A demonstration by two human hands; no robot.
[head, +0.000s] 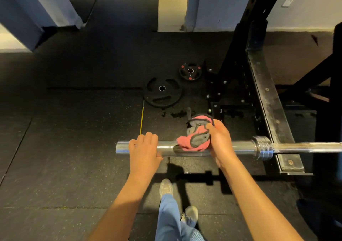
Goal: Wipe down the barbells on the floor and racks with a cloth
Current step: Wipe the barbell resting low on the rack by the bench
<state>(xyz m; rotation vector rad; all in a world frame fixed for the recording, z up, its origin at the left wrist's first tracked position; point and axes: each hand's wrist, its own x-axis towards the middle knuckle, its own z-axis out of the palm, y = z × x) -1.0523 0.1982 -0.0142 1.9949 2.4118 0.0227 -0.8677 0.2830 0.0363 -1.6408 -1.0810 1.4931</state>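
Barbell (240,146) gripped by left hand (143,151); right hand (221,142) holds pink cloth (194,140).

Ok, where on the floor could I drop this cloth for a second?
Bare rubber floor lies left of the barbell end, past the yellow line. Crowded ahead: large weight plate and small weight plate beside the rack base.

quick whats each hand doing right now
left hand: grips the barbell near its end
right hand: holds the pink cloth against the barbell
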